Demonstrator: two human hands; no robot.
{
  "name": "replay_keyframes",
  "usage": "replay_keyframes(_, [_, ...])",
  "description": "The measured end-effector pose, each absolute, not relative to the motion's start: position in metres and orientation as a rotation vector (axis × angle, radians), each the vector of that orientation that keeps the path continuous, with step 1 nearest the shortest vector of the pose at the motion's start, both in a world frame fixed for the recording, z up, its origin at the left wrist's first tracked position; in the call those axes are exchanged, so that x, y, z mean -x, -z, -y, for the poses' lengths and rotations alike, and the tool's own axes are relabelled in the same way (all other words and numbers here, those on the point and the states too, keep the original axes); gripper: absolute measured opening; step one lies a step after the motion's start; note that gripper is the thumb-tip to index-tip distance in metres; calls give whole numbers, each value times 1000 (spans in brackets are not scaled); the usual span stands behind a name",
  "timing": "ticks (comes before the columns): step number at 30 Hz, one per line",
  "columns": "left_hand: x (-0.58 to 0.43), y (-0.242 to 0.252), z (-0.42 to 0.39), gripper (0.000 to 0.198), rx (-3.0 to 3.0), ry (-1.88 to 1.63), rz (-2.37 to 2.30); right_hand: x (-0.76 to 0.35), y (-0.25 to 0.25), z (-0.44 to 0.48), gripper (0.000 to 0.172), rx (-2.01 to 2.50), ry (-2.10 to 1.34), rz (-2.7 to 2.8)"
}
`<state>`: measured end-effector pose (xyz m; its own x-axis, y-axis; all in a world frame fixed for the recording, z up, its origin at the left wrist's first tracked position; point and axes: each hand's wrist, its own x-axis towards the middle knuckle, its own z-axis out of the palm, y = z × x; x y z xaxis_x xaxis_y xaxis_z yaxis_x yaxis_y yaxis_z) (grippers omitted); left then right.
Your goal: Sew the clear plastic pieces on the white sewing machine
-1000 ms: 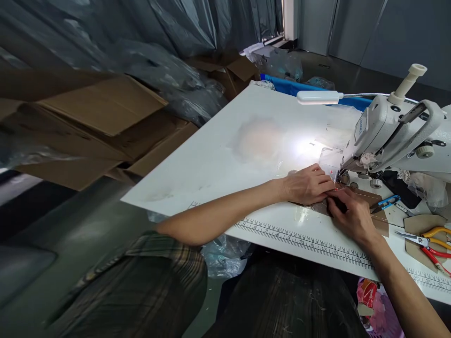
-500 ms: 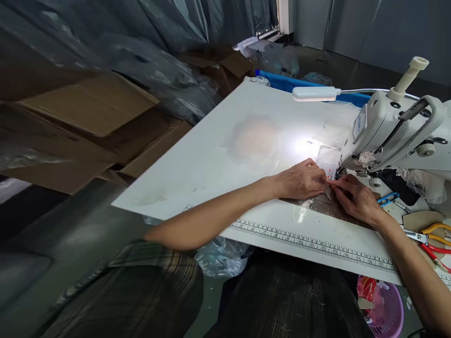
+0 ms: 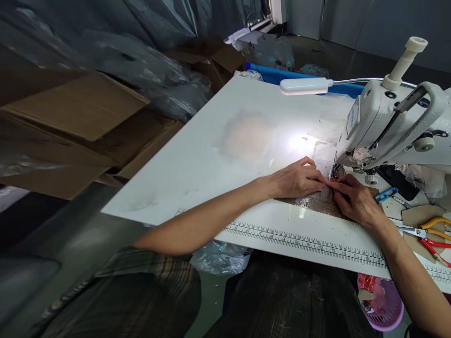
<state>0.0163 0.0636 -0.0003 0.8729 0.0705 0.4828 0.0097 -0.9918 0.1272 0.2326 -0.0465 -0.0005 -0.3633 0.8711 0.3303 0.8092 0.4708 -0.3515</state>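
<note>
My left hand (image 3: 298,178) lies flat on a clear plastic piece (image 3: 319,155) and a brown card (image 3: 317,204), fingertips right at the needle of the white sewing machine (image 3: 394,126). From the right, my right hand (image 3: 354,199) pinches the same clear piece beside the presser foot, its fingertips touching those of the left. Both hands press the material onto the white table (image 3: 225,155). The needle area itself is partly hidden by my fingers.
A lamp (image 3: 305,86) on a flexible neck lights the work spot. Blue snips (image 3: 386,193), and yellow- and red-handled scissors (image 3: 428,232), lie to the right. A printed ruler (image 3: 317,244) runs along the table's near edge. Cardboard boxes (image 3: 88,126) stack at left; a pink basket (image 3: 385,310) sits below.
My right hand moved up from the brown card to the needle and now meets the left fingertips. The view shifted slightly; the left hand stayed nearly still.
</note>
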Motion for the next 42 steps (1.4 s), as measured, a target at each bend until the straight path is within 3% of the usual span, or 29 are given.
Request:
replay_keyframes(7, [-16, 6, -63, 17, -2937, -763, -59, -231, 1, 47, 34, 1387, -140, 2244])
replay_keyframes(23, [-16, 3, -57, 25, -3019, -845, 2, -231, -13, 42, 38, 1545, -390, 2263])
replay_keyframes(32, [-18, 0, -54, 27, -3056, -721, -69, -235, -21, 52, 36, 1571, -456, 2091])
replay_keyframes(42, [-18, -4, -54, 28, -2993, -663, -55, -231, -6, 64, 33, 1527, -285, 2027])
